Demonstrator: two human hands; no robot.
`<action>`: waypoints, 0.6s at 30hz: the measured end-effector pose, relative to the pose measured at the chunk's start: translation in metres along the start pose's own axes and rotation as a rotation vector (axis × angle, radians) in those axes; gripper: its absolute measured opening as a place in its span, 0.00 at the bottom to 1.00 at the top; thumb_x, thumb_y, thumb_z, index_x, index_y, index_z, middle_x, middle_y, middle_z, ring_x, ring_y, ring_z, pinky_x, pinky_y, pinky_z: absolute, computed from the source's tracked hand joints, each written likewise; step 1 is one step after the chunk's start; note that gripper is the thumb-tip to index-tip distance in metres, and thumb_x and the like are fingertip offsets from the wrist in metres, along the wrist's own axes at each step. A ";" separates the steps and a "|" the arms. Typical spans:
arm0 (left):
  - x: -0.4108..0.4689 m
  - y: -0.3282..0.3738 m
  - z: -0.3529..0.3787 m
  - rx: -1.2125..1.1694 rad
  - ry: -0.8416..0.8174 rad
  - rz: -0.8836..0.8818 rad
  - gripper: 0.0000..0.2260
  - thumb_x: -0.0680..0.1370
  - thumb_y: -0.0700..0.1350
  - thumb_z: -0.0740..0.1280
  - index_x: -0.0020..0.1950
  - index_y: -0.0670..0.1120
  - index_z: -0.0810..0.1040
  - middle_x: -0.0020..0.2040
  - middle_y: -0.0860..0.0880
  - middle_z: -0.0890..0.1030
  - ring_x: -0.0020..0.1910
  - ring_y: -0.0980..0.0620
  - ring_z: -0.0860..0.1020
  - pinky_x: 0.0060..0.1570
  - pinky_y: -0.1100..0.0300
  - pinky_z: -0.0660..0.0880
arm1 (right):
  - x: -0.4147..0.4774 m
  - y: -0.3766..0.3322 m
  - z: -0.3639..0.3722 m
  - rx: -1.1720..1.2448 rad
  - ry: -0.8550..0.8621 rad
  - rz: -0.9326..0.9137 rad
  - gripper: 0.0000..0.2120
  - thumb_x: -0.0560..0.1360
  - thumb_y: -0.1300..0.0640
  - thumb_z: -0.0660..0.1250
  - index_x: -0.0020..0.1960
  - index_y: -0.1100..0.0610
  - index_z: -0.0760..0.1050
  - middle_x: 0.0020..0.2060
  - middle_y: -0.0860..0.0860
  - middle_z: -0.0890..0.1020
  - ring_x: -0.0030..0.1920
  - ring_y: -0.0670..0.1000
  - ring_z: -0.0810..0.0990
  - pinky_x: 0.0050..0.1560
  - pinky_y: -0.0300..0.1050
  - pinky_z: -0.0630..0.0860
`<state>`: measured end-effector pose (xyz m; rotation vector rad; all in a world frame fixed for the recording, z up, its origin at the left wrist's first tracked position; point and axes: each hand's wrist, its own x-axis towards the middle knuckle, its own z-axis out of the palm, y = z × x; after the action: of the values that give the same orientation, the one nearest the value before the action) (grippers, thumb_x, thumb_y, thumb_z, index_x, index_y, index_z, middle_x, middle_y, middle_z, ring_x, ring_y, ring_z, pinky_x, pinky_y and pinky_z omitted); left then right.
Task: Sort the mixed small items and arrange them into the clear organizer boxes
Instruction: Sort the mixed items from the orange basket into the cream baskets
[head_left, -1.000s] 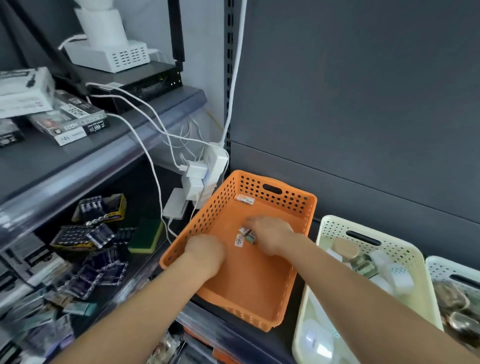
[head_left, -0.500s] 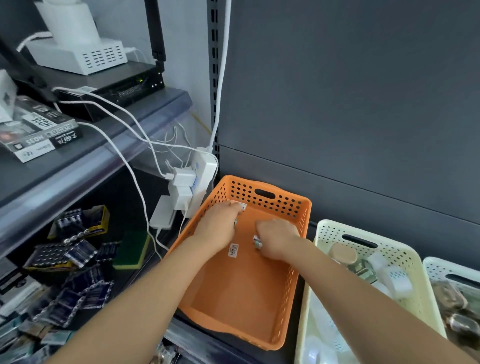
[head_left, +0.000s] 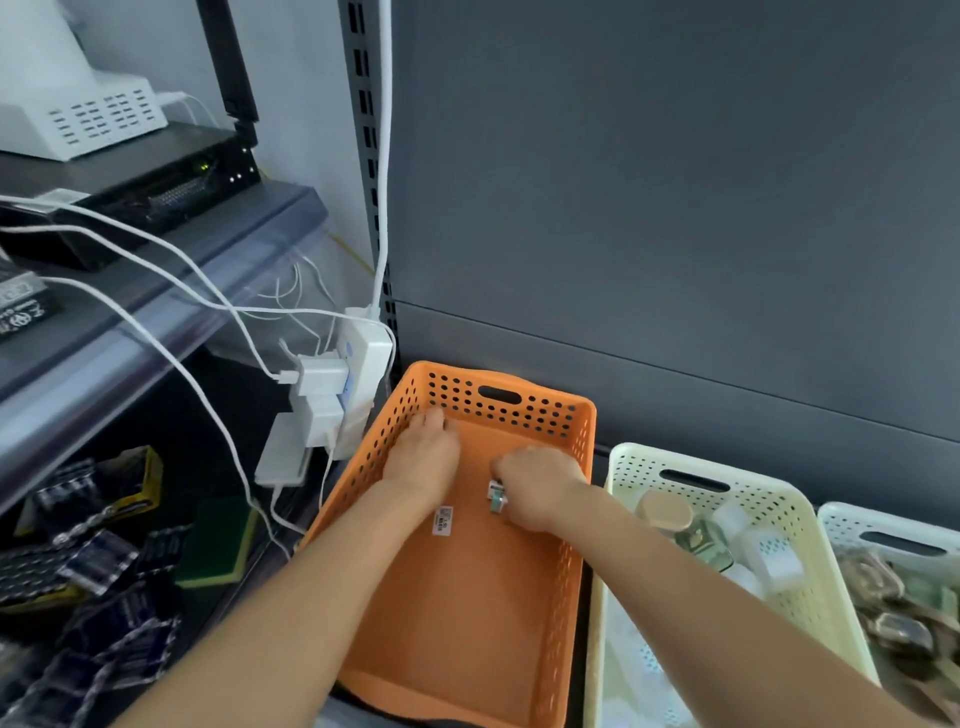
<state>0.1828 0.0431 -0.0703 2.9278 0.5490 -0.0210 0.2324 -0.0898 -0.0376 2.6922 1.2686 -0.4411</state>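
Observation:
An orange perforated basket (head_left: 566, 597) stands on the shelf with both my hands inside it. My left hand (head_left: 423, 457) reaches to the far left corner, its fingers bunched and pointing down; whatever lies under them is hidden. My right hand (head_left: 540, 491) is curled in the middle of the basket and pinches a small white-and-teal item (head_left: 497, 497) that sticks out at its left side. A white barcode label (head_left: 443, 519) lies flat on the basket floor between my forearms.
To the right of the orange basket stands a cream basket (head_left: 639, 462) holding jars and white pieces, then a white basket (head_left: 852, 525). A white power strip with chargers and cables (head_left: 343, 389) hangs left of the orange one. Battery packs (head_left: 93, 561) and a green sponge (head_left: 218, 540) lie lower left.
My left hand moved from the basket's near left rim up to its far left corner, over a small white item that lay there. My right hand stayed mid-basket, holding its item.

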 end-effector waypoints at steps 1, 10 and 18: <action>-0.001 0.001 -0.003 -0.024 -0.033 -0.040 0.15 0.79 0.36 0.59 0.66 0.39 0.69 0.68 0.42 0.66 0.65 0.44 0.67 0.65 0.49 0.68 | 0.000 0.000 0.000 0.004 -0.001 0.003 0.10 0.76 0.59 0.65 0.56 0.56 0.76 0.50 0.53 0.80 0.50 0.54 0.78 0.47 0.48 0.78; -0.005 -0.002 -0.010 -0.090 -0.220 -0.087 0.12 0.76 0.36 0.65 0.60 0.43 0.73 0.66 0.42 0.67 0.48 0.47 0.75 0.48 0.55 0.73 | -0.002 -0.004 -0.003 0.051 0.011 0.013 0.11 0.76 0.57 0.66 0.57 0.56 0.75 0.51 0.53 0.79 0.51 0.54 0.78 0.47 0.47 0.77; -0.006 -0.008 -0.017 -0.315 -0.119 -0.117 0.05 0.75 0.38 0.66 0.47 0.47 0.76 0.49 0.49 0.75 0.45 0.51 0.76 0.44 0.58 0.75 | -0.017 -0.008 -0.014 0.266 0.250 0.086 0.11 0.76 0.56 0.63 0.57 0.54 0.71 0.53 0.53 0.76 0.52 0.56 0.78 0.49 0.51 0.78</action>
<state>0.1745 0.0512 -0.0540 2.5676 0.6395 -0.1115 0.2183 -0.0940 -0.0189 3.0949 1.2214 -0.2876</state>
